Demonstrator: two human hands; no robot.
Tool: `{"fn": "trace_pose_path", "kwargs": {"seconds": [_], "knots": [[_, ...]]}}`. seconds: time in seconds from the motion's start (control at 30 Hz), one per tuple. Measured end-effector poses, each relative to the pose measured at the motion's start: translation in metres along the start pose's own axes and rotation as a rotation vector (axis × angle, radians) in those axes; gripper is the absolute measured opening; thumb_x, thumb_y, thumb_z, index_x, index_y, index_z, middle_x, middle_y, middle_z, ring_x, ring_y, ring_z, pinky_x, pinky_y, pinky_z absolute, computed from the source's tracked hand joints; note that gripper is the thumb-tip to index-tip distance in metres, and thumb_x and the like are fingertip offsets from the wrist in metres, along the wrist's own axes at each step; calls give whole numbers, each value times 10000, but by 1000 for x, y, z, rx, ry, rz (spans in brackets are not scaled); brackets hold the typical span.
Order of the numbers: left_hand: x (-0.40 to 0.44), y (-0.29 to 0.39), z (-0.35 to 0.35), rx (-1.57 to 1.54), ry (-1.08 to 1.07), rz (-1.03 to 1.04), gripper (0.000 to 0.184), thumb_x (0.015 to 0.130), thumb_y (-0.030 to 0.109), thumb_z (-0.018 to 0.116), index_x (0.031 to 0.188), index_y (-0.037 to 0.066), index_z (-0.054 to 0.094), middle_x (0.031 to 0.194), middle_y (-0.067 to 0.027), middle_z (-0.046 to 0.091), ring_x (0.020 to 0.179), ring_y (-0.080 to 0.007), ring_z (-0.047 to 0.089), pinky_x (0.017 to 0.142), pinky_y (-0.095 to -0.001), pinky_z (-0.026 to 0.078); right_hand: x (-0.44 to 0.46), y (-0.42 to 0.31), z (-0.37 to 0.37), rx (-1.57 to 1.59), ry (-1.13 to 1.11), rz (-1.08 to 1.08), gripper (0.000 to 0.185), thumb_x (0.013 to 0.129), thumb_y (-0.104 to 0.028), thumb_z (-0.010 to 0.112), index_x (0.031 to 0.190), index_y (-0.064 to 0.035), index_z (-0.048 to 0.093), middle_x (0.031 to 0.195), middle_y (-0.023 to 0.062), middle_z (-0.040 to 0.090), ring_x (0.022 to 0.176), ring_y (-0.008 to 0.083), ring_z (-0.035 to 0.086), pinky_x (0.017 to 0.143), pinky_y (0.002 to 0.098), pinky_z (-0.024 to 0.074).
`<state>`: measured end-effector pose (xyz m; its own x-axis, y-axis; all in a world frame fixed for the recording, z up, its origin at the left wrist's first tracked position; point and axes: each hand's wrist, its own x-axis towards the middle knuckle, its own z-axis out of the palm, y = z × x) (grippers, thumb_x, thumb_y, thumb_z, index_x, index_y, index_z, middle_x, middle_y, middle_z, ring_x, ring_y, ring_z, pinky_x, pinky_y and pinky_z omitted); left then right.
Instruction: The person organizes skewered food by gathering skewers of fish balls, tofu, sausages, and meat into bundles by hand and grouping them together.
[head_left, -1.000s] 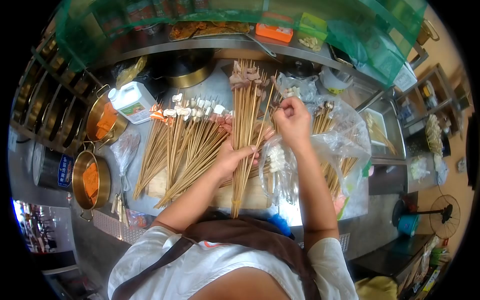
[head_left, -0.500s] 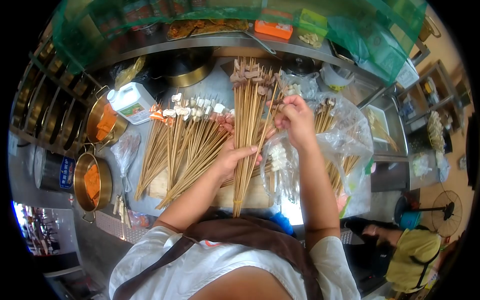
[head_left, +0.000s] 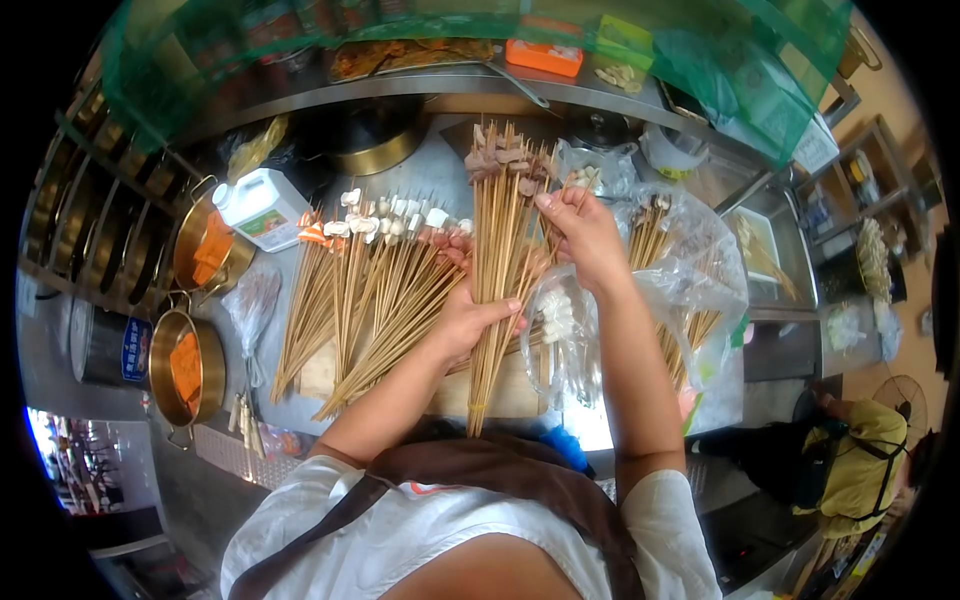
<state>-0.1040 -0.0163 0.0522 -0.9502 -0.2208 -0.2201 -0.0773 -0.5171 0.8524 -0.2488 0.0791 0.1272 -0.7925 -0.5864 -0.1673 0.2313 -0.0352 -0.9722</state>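
Observation:
My left hand (head_left: 474, 320) is wrapped around a thick bundle of meat skewers (head_left: 492, 245), its thumb lying across the bamboo sticks. Pieces of pinkish-brown meat sit at the bundle's far end, and a band ties the sticks near my apron. At the bundle's right edge my right hand (head_left: 585, 238) pinches one skewer just below the meat, its fingertips partly hiding it. Left of the bundle, several groups of skewers (head_left: 385, 300) with white and pink pieces lie fanned out over a wooden board (head_left: 318, 372).
A clear plastic bag (head_left: 690, 262) with more skewers lies to the right. On the left stand a white jug (head_left: 262, 208) and brass pots (head_left: 212, 345) with orange contents. A metal shelf (head_left: 430, 88) crosses the back. A person in a yellow top (head_left: 862, 465) is at lower right.
My right hand has shifted slightly left and down against the bundle, and its skewer now lies closer to the others. My left hand keeps its grip. The person at right has moved further right.

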Motion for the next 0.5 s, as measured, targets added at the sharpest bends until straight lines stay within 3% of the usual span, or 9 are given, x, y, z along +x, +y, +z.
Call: {"fn": "trace_pose_path", "kwargs": {"seconds": [0.3,0.37,0.5], "knots": [[3,-7,-5,-24,-36,14,277,800,36,631,1045,-5,506,846,-80,585,686,-169,622,596,-282,537,38,-12,-20,97,81,-126,147,835,-154,648,816,-59,538,596,-45,457,436,38,351,387,195,257],[4,-7,-6,-18,-52,19,280,798,35,633,1043,-6,505,843,-80,585,685,-169,623,593,-281,536,51,-20,-38,278,94,-268,147,851,-177,623,811,-74,527,637,-23,451,475,52,341,421,198,250],[4,-4,-7,-18,6,-47,277,794,38,641,1036,-10,513,838,-76,590,683,-171,622,590,-278,535,71,-22,-67,633,-71,-258,162,855,-199,616,800,-78,524,661,0,456,487,66,334,420,199,240]]}}
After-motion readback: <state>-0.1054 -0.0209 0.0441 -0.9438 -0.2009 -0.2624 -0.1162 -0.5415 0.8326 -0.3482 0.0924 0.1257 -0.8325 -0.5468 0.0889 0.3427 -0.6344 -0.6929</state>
